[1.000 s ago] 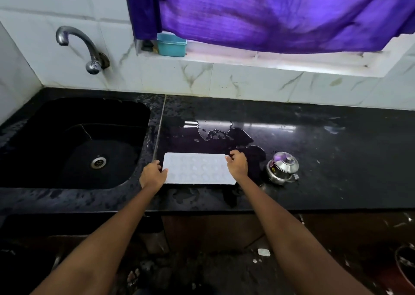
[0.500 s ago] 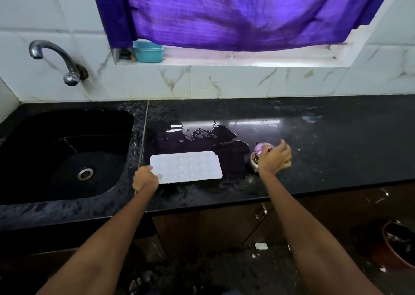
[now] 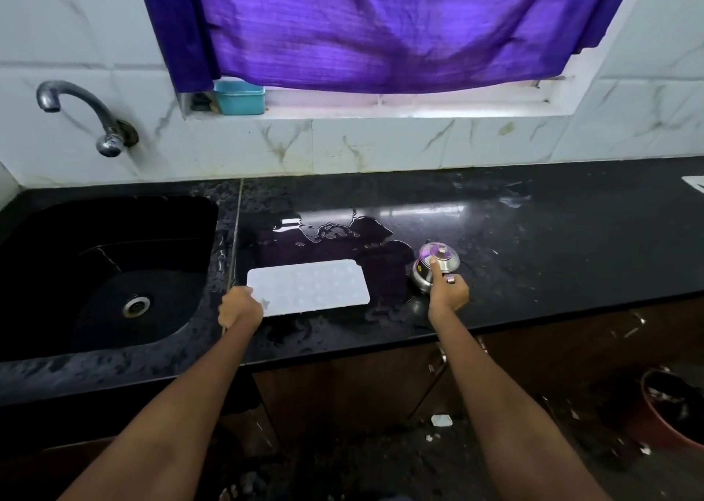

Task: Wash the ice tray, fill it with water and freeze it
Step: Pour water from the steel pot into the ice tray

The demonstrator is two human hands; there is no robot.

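Note:
A white ice tray [image 3: 310,286] with rows of round cells lies flat on the wet black counter [image 3: 533,241], just right of the sink. My left hand [image 3: 240,307] grips the tray's near left corner. My right hand [image 3: 448,291] is closed around the handle of a small steel kettle [image 3: 436,262] with a lid, which stands on the counter to the tray's right; the forefinger rests up against its body.
A black sink [image 3: 99,272] with a metal drain is at the left under a wall tap [image 3: 82,113]. Spilled water pools behind the tray. A teal box [image 3: 239,97] sits on the window sill under a purple curtain. A red bucket [image 3: 670,409] stands on the floor at right.
My right hand left the tray's right edge, moved right and took hold of the kettle's handle. My left hand stayed on the tray's left corner. The view shifted right.

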